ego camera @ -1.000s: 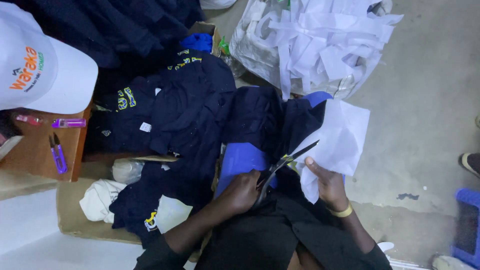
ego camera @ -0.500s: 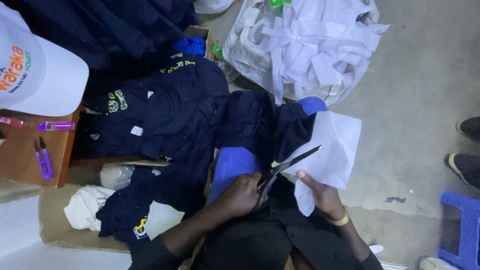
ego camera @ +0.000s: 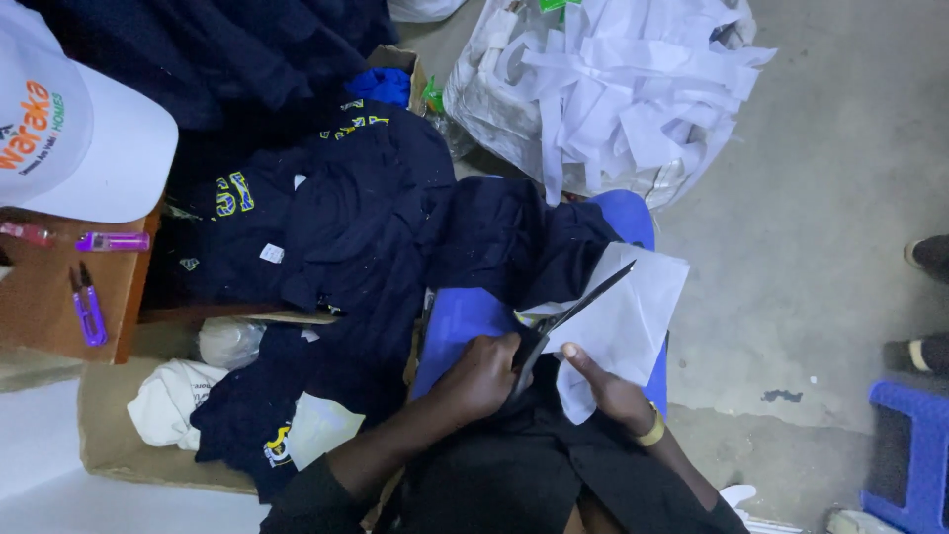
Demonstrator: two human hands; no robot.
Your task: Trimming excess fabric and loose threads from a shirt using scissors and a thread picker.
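Two hands (probably) on scissors (ego camera: 573,314)

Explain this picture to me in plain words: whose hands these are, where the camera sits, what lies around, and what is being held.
No machine here: a person works with two bare hands, filmed from a camera on their head looking down. The left hand grips dark metal scissors, blades open against a white sheet of backing material that the right hand holds. Navy garments with yellow embroidery are piled beside it. Behind stands a clear bag of white offcut strips. On the brown wooden table lie purple thread snips and a white cap.
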